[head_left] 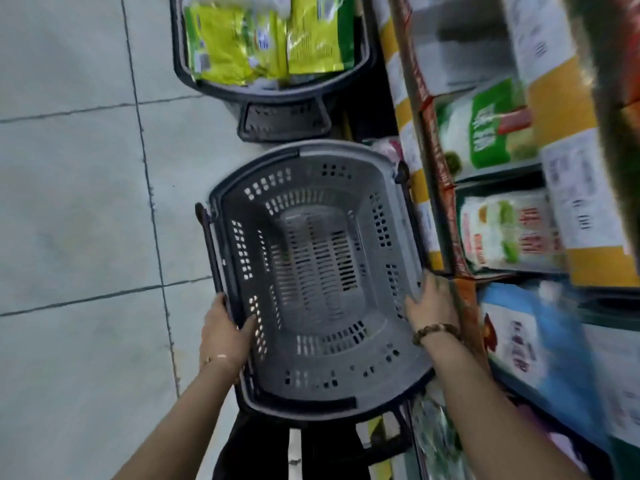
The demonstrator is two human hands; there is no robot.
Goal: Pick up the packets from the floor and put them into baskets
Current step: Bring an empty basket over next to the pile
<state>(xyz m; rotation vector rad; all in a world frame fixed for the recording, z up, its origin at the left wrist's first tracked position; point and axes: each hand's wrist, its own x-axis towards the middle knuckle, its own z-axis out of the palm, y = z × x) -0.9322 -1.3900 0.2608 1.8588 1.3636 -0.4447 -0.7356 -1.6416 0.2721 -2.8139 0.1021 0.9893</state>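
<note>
A brown beaded bracelet [434,332] rings the bare right wrist (a thin gold chain [212,359], the left).

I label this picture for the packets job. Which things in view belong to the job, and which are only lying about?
Job: empty grey basket, gripped by left hand and right hand; far basket holding yellow-green packets.
Lying about: shelf goods on the right; bead bracelet.
</note>
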